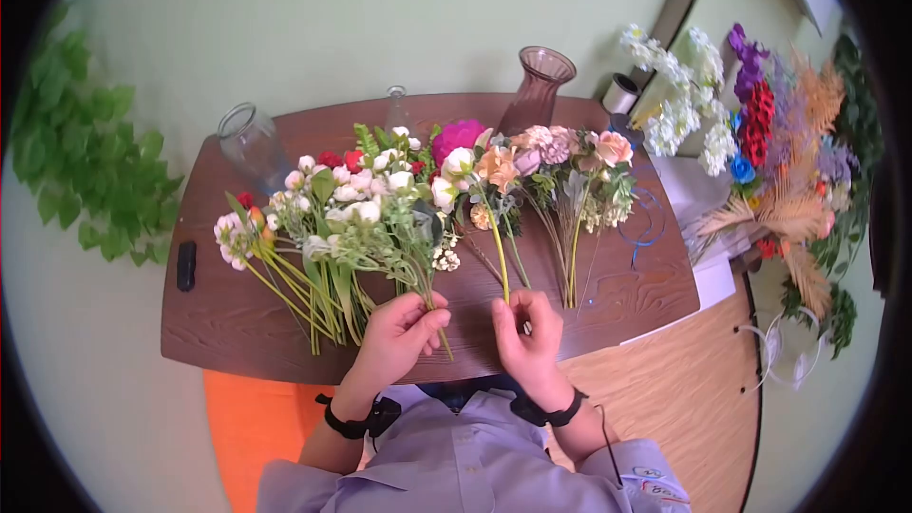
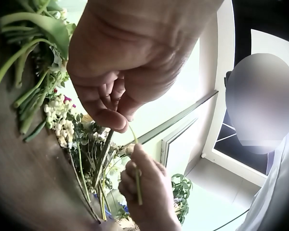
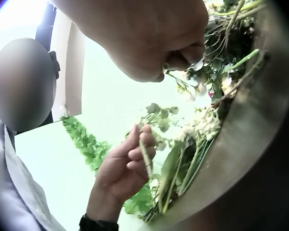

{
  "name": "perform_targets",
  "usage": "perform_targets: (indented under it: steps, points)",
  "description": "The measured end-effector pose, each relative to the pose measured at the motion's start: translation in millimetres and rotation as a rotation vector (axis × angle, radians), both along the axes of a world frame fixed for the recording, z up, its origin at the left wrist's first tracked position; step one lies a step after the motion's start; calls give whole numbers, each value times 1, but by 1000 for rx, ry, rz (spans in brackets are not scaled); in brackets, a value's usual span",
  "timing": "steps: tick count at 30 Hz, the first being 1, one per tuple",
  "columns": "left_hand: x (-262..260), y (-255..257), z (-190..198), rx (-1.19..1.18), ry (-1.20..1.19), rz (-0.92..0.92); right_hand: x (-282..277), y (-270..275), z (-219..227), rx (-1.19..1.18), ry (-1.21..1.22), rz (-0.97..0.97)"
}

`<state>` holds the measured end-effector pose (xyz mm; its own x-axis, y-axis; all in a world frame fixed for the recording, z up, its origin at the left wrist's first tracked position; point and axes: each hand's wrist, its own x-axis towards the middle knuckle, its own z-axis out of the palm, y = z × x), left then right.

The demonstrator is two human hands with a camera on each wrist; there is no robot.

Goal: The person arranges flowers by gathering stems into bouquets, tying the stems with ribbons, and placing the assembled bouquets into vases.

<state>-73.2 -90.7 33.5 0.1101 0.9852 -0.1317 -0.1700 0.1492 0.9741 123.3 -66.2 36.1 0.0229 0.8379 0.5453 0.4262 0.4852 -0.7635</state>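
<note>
In the head view my left hand (image 1: 397,334) pinches the lower stem of a grey-green leafy spray (image 1: 394,245), whose foliage overlaps the flowers lying behind it. The same hand (image 3: 123,168) shows in the right wrist view with the green stem between thumb and fingers. My right hand (image 1: 529,334) grips a yellow-green stem (image 1: 492,228) that runs up to a white flower (image 1: 458,163). Seen from the left wrist, the right hand (image 2: 151,187) has the stem's lower end sticking out below its fingers. Both hands are close together over the front of the table (image 1: 465,309).
White and pink flowers (image 1: 356,185) lie in a heap at left, peach and pink ones (image 1: 570,147) at right. Behind stand a clear glass vase (image 1: 255,147), a small bottle (image 1: 397,109) and a purple vase (image 1: 537,90). A black object (image 1: 186,266) lies at the left edge.
</note>
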Motion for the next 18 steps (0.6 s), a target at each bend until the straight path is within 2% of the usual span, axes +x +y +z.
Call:
perform_targets:
  steps: [4, 5, 7, 9, 18]
  points:
    - [2, -1, -13, 1, -50, -23, -12, 0, -4, 30, -69, 93]
    - [2, -1, -16, 4, -59, -7, -15, -6, -4, -70, -117, 151]
    - [3, -2, -22, -9, -183, -17, -16, -9, -11, -113, -176, 227]
    - [1, -2, -26, -4, -203, -22, -16, -14, -18, -151, -201, 271]
    - [2, -4, -26, 51, -193, -80, -15, -24, -26, -162, -143, 351]
